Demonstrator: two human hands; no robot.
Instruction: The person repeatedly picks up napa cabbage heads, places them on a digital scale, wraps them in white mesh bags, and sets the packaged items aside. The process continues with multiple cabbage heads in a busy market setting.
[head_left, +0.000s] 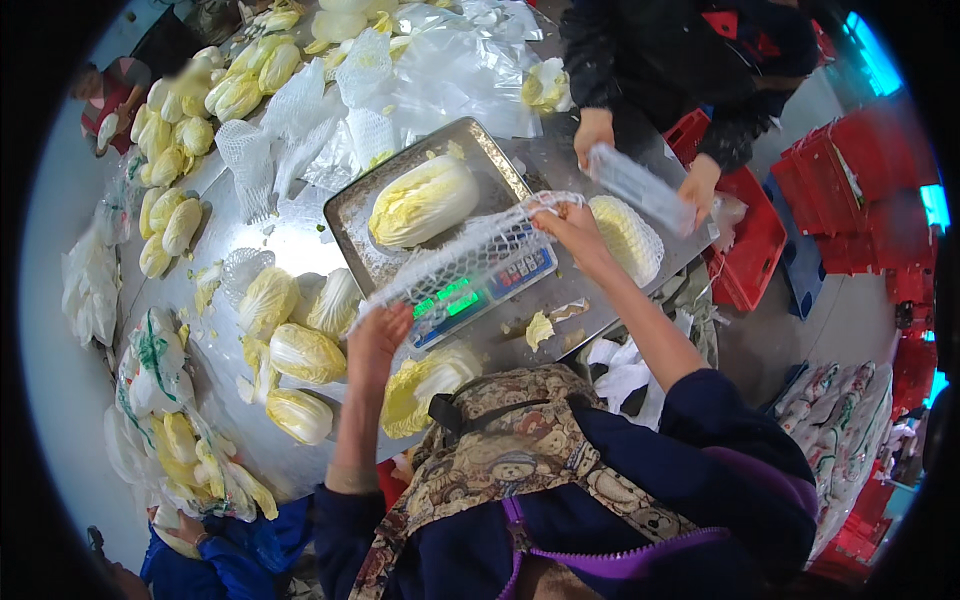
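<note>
Stretched between my two hands is a white foam net sleeve (469, 259), above the front of a digital weighing scale (484, 296) with lit green digits. My left hand (381, 334) grips its lower left end, and my right hand (566, 225) grips its upper right end. Behind the net, a peeled napa cabbage (425, 201) lies on its side on the scale's metal pan (345, 202). Just right of my right hand, a cabbage in a foam net (626, 240) rests on the table. Loose cabbage leaves (427, 386) lie near my left forearm.
Several bare cabbages (304, 352) lie on the metal table (225, 375) at left, with more farther back. Foam nets (247, 157) and clear plastic bags (450, 67) cover the far side. Across at right, a co-worker's hands (645, 176) hold a blurred, clear-wrapped item. Red crates (750, 240) stand beyond.
</note>
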